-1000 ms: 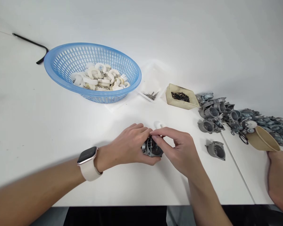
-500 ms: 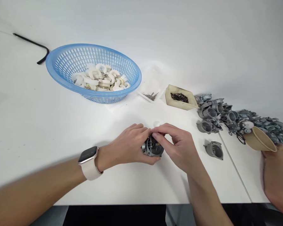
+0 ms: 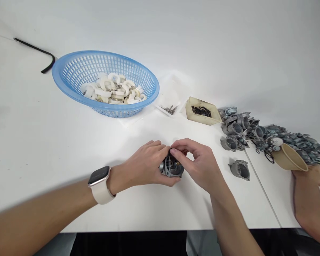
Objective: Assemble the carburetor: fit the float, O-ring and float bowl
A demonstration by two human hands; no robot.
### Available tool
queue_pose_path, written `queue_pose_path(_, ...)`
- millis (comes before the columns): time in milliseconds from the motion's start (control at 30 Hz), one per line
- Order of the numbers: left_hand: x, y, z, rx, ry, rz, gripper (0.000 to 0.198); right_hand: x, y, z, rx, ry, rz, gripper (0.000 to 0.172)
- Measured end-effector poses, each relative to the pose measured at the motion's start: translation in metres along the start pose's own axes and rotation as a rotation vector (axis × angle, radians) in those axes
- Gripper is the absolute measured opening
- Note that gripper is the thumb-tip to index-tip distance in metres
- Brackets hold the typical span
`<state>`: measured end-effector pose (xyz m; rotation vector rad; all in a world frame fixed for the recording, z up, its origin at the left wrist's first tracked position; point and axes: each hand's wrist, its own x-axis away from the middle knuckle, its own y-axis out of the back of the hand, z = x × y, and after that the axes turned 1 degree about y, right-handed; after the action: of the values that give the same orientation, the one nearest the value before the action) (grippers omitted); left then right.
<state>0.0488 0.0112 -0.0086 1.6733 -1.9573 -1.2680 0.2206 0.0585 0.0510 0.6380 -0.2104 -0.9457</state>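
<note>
Your left hand (image 3: 149, 163), a metal housing (image 3: 175, 170), your right hand (image 3: 200, 161).
From left: your watch (image 3: 99, 176), any lettering unreadable; your left grip, closed around the housing; your right grip, thumb and forefinger at the housing's upper rim, open or closed cannot be told.

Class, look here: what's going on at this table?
A person's left-hand grip holds a metal part, its open side showing. The right-hand grip pinches at the part's far edge. Beyond sit a blue basket of white pieces and a box of dark rings. A metal heap lies to the right.
</note>
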Motion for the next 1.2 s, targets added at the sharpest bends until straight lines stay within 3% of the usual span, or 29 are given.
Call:
queue_pose_path(333, 0.001, -0.002, 0.0, 0.036, 0.011, 0.005, 0.047, 0.002, 0.001, -0.001, -0.098, -0.029, 0.058, 0.015)
queue_pose_path(533, 0.002, -0.003, 0.001, 0.012, 0.028, 0.033, 0.043, 0.003, 0.01, 0.001, -0.142, -0.056, 0.213, 0.024)
queue_pose_path(733, 0.003, -0.005, 0.003, -0.021, 0.01, 0.0, 0.048, 0.0, 0.013, 0.004, -0.125, -0.09, 0.181, 0.025)
queue_pose_path(1200, 0.002, -0.002, 0.0, -0.048, 0.005, 0.011, 0.043, 0.0, 0.014, 0.018, 0.059, -0.105, 0.243, 0.03)
